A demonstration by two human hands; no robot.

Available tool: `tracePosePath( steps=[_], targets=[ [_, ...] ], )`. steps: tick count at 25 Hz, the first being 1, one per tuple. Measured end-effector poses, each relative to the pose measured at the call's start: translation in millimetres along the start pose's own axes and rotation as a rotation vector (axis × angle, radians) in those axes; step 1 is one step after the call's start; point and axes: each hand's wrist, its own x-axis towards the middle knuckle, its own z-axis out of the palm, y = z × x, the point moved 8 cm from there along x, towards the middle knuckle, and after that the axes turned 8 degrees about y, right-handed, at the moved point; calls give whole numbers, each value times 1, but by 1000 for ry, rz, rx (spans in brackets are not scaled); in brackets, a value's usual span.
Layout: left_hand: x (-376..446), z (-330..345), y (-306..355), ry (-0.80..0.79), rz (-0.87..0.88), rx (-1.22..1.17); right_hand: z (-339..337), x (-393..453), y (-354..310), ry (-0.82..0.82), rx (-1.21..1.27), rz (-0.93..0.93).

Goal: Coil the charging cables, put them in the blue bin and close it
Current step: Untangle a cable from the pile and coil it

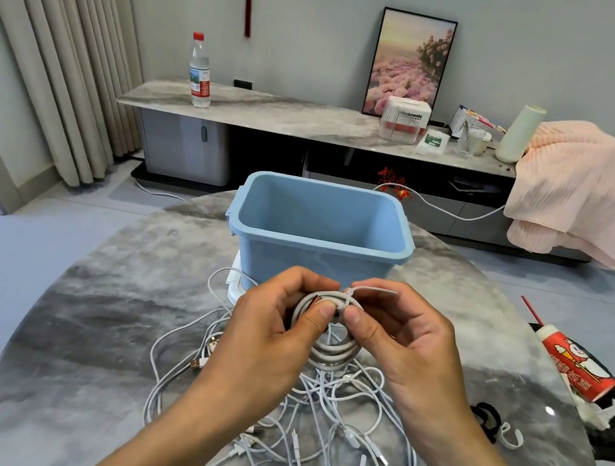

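Just in front of the blue bin (320, 231), left hand (271, 333) grips one coiled white cable (332, 340) with thumb curled over the loops, while right hand (404, 352) pinches its loose end at the coil's top, seemingly tucking it. Nearer the person than the bin, a tangle of loose cables (324, 433) lies uncoiled on the surface (85, 317). Judged early: bin looks empty, first coil unfinished; what may be its white lid (235, 281) pokes out from under it.

I count one blue bin (320, 231), one coiled cable (335, 346) in my two hands, one water bottle (201, 71), one framed picture (409, 66), and perhaps five loose cables (324, 433), too tangled to be sure.
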Motion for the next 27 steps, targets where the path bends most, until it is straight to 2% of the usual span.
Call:
tracePosePath(
  steps=[3, 6, 8, 14, 17, 20, 23, 27],
  targets=[
    [-1, 2, -2, -19, -21, -20, 3, -1, -3, -48, -136, -74],
    [-2, 4, -4, -43, -73, -82, 3, 0, -4, -49, -100, -15],
    [-3, 8, -2, -76, -53, -75, 2, 2, -12, -51, -146, -52],
    [-3, 12, 12, -110, 102, 97, -7, 7, -38, 10, -420, -337],
    [-6, 13, 23, -123, 212, 235, -2, 1, -55, -11, -595, -532],
    [-4, 16, 28, -158, 224, 243, 3, -6, -69, -6, -725, -712],
    [-2, 13, 32, -183, 205, 192, -3, 1, -70, 60, -647, -592],
    [-7, 9, 40, -166, 274, 268, -10, 6, -45, 204, -375, -202]
  ],
)
